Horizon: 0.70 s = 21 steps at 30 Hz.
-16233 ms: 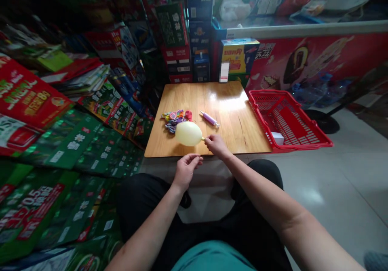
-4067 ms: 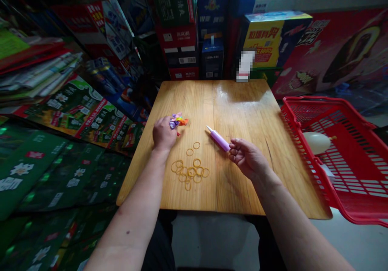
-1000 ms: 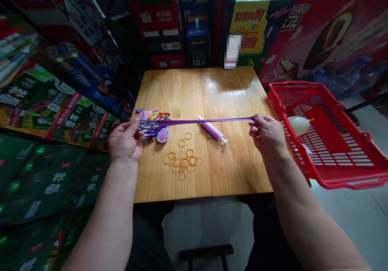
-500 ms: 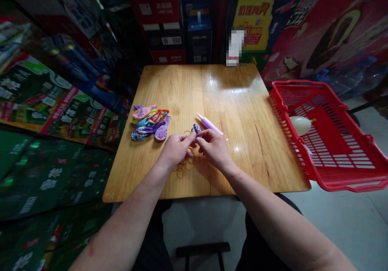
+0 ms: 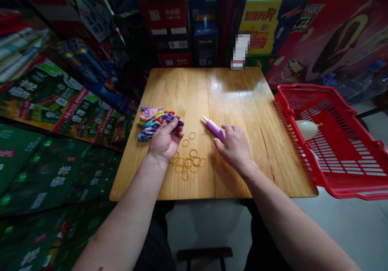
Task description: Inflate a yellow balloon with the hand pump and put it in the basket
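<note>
A deflated purple balloon [image 5: 180,123] is pinched between the thumb and fingers of my left hand [image 5: 166,141], beside a pile of colourful flat balloons [image 5: 151,114] on the left of the wooden table [image 5: 178,89]. My right hand [image 5: 235,146] has its fingers closed around the rear end of a purple hand balloon pump [image 5: 214,129], whose white nozzle points away and to the left. Between my hands and nearer to me lie several yellow rubber bands [image 5: 188,162], loose and overlapping.
A red plastic basket [image 5: 336,141] stands at the table's right side, with an inflated white balloon [image 5: 307,130] in it. Stacked cartons [image 5: 171,20] rise behind the table. Green cases [image 5: 57,174] line the left side. A dark stool [image 5: 204,253] shows below the front edge.
My hands have separated. The left went left to the balloon pile with the purple balloon; the right moved right onto the pump. The rubber bands are now uncovered, and the view has shifted slightly.
</note>
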Available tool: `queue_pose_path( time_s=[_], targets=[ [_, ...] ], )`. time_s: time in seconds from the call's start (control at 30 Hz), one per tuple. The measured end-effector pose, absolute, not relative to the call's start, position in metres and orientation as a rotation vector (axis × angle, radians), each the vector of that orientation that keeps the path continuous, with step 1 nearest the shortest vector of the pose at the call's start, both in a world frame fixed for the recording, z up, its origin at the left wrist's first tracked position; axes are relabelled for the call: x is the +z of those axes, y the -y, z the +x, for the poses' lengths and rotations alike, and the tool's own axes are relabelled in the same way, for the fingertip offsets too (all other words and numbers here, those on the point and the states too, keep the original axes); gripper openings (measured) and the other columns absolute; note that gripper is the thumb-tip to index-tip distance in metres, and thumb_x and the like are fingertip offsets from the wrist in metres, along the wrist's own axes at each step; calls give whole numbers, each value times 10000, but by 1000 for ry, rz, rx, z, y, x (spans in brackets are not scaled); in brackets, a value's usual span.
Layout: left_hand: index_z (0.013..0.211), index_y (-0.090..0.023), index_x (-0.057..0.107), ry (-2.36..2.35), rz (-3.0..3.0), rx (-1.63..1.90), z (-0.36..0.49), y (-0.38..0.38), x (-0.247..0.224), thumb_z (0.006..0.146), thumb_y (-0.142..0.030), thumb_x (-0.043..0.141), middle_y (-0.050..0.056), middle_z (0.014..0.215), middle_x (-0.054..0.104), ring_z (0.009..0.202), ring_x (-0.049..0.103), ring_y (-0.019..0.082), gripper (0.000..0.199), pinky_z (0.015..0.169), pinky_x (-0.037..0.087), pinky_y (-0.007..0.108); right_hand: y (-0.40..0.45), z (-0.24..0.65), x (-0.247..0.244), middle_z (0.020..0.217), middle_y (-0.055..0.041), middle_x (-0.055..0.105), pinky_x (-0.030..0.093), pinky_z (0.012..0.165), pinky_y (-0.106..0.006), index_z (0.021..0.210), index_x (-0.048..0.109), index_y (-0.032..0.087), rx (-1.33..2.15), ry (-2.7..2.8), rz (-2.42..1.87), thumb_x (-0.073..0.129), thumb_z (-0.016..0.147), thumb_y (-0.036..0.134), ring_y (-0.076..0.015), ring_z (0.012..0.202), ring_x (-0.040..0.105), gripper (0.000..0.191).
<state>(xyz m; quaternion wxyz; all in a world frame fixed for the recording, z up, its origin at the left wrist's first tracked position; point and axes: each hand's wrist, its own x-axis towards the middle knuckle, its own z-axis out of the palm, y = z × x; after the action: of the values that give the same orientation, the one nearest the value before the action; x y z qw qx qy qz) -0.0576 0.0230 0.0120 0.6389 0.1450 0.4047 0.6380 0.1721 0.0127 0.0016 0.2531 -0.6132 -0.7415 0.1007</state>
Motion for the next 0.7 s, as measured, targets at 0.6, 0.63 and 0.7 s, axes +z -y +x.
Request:
queue_pose_path(
  time_s=[0.6,0.63,0.7],
  targets=[
    [883,-140,704,-1019,190,1365,-60,-27,-8,729,-33,766,11,792,684,666,640,84,197,537,455,165,10,182,13,840,-59,655,443,736,-333,976,696,189,564,2028,-1475,561,851,224,-203,768,593,187],
    [878,-138,704,-1015,185,1367,-60,-27,-8,732,-28,761,11,790,681,664,637,82,191,538,456,164,10,181,13,837,-58,654,442,732,-331,977,696,189,569,2025,-1473,557,852,219,-201,762,589,190],
    [872,-137,704,-1014,183,1364,-58,-27,-8,736,-28,759,11,792,680,662,632,80,183,539,457,165,11,181,14,833,-56,654,440,723,-326,981,697,189,577,2021,-1471,555,849,208,-196,752,585,195]
  ],
)
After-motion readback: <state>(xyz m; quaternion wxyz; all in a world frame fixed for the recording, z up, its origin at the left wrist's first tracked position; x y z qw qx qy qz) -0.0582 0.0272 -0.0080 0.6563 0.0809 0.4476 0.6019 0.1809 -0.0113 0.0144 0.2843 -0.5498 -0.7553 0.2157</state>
